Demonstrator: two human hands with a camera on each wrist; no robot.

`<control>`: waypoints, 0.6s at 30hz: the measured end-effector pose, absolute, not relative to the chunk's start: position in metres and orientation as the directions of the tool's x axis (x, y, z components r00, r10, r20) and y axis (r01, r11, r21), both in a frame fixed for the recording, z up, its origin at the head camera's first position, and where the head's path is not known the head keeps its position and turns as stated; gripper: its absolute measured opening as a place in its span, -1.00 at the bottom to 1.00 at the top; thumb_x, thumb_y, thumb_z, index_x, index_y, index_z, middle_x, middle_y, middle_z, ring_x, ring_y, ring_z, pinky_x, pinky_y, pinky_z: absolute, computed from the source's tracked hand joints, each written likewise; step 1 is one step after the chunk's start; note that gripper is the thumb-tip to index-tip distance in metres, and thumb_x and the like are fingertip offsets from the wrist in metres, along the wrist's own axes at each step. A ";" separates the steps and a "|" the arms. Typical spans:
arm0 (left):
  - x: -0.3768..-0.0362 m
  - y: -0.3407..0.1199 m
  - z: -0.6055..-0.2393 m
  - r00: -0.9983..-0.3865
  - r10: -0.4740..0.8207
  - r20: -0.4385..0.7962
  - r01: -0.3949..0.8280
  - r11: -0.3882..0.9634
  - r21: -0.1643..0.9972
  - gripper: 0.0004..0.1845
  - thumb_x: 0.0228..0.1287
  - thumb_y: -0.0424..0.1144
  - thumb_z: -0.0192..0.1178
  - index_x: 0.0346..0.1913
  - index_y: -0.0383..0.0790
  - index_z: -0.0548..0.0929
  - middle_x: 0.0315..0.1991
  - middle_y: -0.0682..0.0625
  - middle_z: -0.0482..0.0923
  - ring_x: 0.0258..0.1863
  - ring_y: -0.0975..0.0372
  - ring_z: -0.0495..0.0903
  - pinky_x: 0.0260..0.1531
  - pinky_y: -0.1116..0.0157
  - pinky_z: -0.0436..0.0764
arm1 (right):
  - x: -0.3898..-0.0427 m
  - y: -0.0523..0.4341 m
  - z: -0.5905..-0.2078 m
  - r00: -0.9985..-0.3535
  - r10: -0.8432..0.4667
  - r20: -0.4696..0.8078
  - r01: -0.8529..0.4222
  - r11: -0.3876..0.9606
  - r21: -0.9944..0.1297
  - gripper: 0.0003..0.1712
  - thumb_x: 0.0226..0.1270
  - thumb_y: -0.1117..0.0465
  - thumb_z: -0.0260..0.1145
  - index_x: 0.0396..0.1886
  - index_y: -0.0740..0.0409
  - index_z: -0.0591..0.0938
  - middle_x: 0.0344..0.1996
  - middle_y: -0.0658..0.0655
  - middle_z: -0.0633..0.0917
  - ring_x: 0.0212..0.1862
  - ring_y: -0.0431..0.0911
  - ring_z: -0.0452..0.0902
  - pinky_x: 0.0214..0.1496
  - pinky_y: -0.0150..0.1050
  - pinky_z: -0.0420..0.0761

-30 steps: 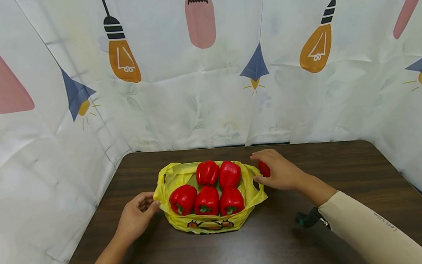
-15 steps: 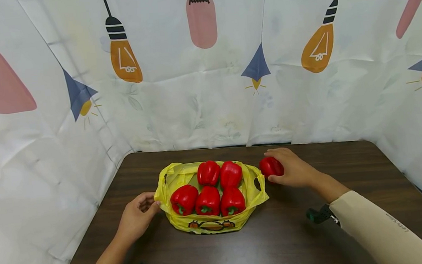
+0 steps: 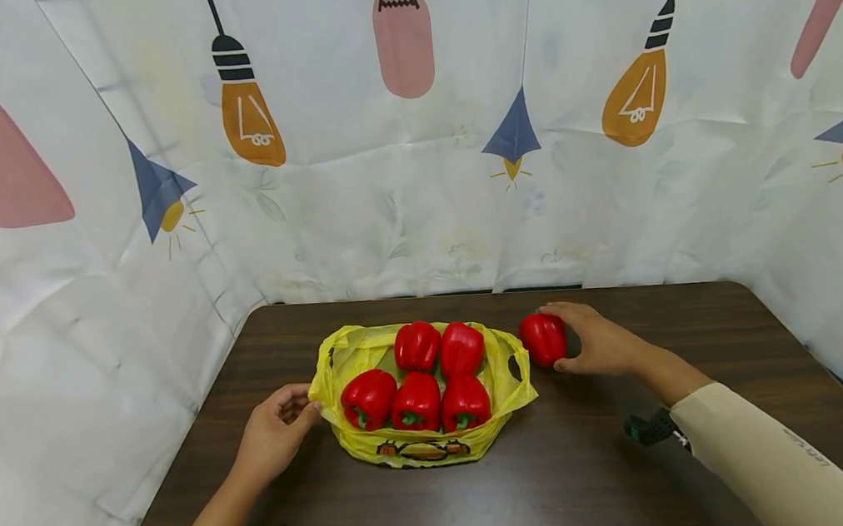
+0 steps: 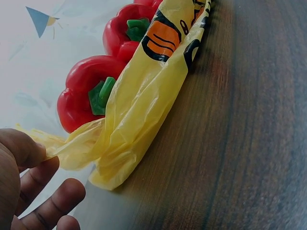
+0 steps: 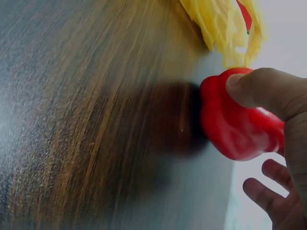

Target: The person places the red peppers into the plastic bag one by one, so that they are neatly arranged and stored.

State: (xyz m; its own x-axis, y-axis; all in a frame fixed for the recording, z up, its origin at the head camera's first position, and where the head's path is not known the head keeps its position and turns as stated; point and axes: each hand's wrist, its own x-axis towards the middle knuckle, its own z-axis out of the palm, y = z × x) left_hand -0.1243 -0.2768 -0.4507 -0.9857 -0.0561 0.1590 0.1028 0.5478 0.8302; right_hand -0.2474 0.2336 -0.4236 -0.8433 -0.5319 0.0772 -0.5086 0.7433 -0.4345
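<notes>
A yellow plastic bag (image 3: 509,406) lies on the table with its mouth spread wide. Several red bell peppers (image 3: 416,401) sit inside it, some with green stems towards me. My left hand (image 3: 274,430) pinches the bag's left edge between thumb and forefinger, the other fingers loose, as the left wrist view shows. Right of the bag, another red bell pepper (image 3: 543,338) rests on the table. My right hand (image 3: 595,340) is at its right side, thumb and fingers loosely spread around it. In the right wrist view the thumb (image 5: 259,88) overlaps the pepper; whether it presses is unclear.
Dark brown wood-grain table (image 3: 443,512) lies under everything. A white curtain (image 3: 402,214) printed with lamps and bulbs hangs along the back and sides. Black straps (image 3: 657,428) circle both wrists.
My right hand has moved right from the bag's edge. The bell pepper with it came into view and now stands on the table, with the hand drawn back. My left hand stays put.
</notes>
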 end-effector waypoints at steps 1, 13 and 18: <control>-0.124 -0.277 -0.451 -0.986 -0.055 0.159 0.103 0.546 0.831 -0.70 0.43 -0.25 0.33 0.10 -0.35 0.65 -0.16 -0.07 0.70 -0.28 0.20 0.69 -0.29 0.37 0.64 | -0.247 0.234 -0.424 -0.843 -0.532 0.078 -0.509 0.742 -0.435 0.05 0.10 0.09 0.63 0.54 0.12 0.31 0.48 0.29 0.34 0.46 0.30 0.19 0.25 0.33 0.45; -0.124 -0.277 -0.452 -0.986 -0.055 0.158 0.104 0.541 0.835 -0.70 0.43 -0.25 0.33 0.09 -0.34 0.65 -0.16 -0.07 0.70 -0.28 0.21 0.69 -0.27 0.37 0.64 | -0.248 0.234 -0.434 -0.837 -0.530 0.139 -0.531 0.724 -0.440 0.03 0.11 0.09 0.65 0.51 0.17 0.32 0.42 0.30 0.37 0.40 0.25 0.31 0.26 0.28 0.46; -0.125 -0.278 -0.453 -0.986 -0.060 0.154 0.097 0.545 0.833 -0.70 0.43 -0.25 0.33 0.10 -0.35 0.65 -0.16 -0.06 0.70 -0.29 0.24 0.68 -0.27 0.37 0.64 | -0.249 0.233 -0.435 -0.848 -0.509 0.148 -0.517 0.732 -0.443 0.02 0.10 0.06 0.65 0.50 0.16 0.33 0.40 0.28 0.38 0.37 0.23 0.33 0.25 0.26 0.49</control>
State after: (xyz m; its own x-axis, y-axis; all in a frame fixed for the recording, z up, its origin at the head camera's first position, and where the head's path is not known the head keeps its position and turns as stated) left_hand -0.1249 -0.2781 -0.4529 -0.9862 -0.0597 0.1544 0.0973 0.5452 0.8327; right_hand -0.2487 0.2334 -0.4352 -0.8479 -0.5091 0.1476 -0.5169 0.7323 -0.4433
